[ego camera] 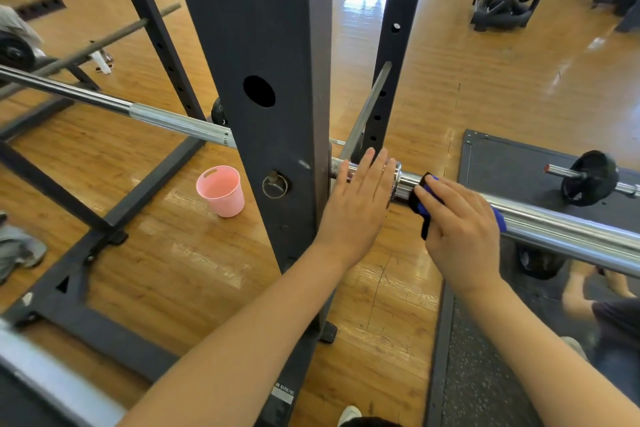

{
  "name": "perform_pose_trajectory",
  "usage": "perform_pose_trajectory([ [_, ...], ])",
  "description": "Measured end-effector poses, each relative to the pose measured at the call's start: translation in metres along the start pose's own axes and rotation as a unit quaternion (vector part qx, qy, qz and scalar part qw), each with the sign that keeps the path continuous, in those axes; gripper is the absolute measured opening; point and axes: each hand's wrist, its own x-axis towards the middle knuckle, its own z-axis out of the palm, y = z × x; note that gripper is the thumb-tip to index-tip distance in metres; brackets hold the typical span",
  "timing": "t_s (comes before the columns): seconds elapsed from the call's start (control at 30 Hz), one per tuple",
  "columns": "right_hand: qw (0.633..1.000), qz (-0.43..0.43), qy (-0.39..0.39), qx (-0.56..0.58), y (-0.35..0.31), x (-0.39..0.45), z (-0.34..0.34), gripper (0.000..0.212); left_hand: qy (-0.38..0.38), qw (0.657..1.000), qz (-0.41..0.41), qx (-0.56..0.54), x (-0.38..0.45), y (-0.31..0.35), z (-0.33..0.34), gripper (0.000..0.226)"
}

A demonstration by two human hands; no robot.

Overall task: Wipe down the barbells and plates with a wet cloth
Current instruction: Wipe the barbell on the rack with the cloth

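A tall dark steel rack upright (263, 87) stands just left of the straight fingers of the left hand (358, 204), which lies flat on the long chrome barbell (561, 225) at its collar; just right of those fingertips the right hand (460, 222) grips a blue-and-black cloth (420, 206) against the sleeve; a pink plastic bucket (221, 191) sits on the floor well left of both

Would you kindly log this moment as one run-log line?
left hand: flat on collar | right hand: presses cloth on barbell | bucket: on floor
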Motion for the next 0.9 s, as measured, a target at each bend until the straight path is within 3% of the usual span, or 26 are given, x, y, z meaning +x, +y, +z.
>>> perform_pose_trajectory([
  [0.13,0.997,0.066,0.000,0.025,-0.018,0.011,-0.002,0.033,-0.014,1.000,-0.015,0.018,0.011,0.004,-0.004,0.082],
  [0.27,0.999,0.008,-0.032,0.015,-0.022,0.005,0.007,0.038,-0.045,0.999,-0.008,0.017,0.017,0.005,-0.009,0.066],
  [0.47,0.998,0.060,0.007,-0.008,-0.006,0.003,-0.006,0.036,-0.128,0.991,0.017,-0.031,0.031,0.000,-0.021,0.080],
  [0.6,1.000,-0.004,0.007,0.016,-0.023,0.009,0.011,0.029,-0.168,0.981,0.017,-0.095,0.043,-0.005,-0.029,0.072],
  [0.77,0.999,-0.039,-0.001,0.006,-0.002,-0.005,0.007,0.037,-0.152,0.984,0.017,-0.096,0.043,-0.005,-0.024,0.073],
  [0.9,1.000,0.008,-0.005,0.015,0.000,-0.005,-0.003,0.039,-0.135,0.991,0.007,-0.008,0.038,-0.001,-0.020,0.094],
])
